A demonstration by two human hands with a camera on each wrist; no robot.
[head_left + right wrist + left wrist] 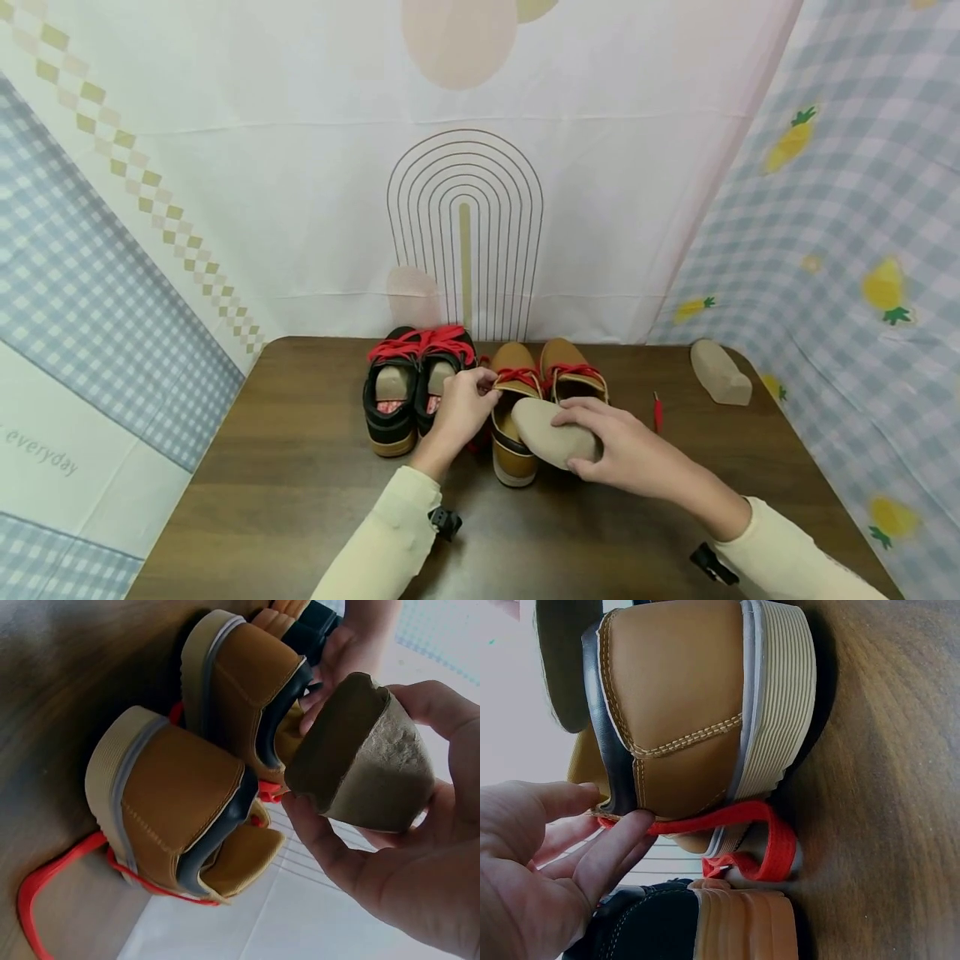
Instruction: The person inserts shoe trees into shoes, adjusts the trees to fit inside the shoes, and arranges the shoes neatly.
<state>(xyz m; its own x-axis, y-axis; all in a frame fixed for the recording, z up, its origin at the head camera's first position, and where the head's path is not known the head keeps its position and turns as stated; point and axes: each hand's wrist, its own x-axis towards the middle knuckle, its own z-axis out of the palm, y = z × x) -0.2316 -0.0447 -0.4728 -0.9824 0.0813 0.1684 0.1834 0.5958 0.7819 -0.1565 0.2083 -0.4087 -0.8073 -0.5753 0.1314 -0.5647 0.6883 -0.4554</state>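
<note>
Beige insert [542, 427] in right hand [626, 446], left hand [462, 410] pinching tan shoe [513, 463]

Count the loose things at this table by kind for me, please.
Black red-laced shoes: 2
Tan leather-look red-laced shoes: 2
Rounded beige cardboard-like shoe fillers: 4
Slim red pen-like tool: 1
Total: 9

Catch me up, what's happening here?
A person's right hand holds a beige insert at the opening of the left tan shoe, not seated inside. The left hand pinches that shoe's edge. Both black shoes contain similar inserts. A spare insert lies at the table's far right corner.
</note>
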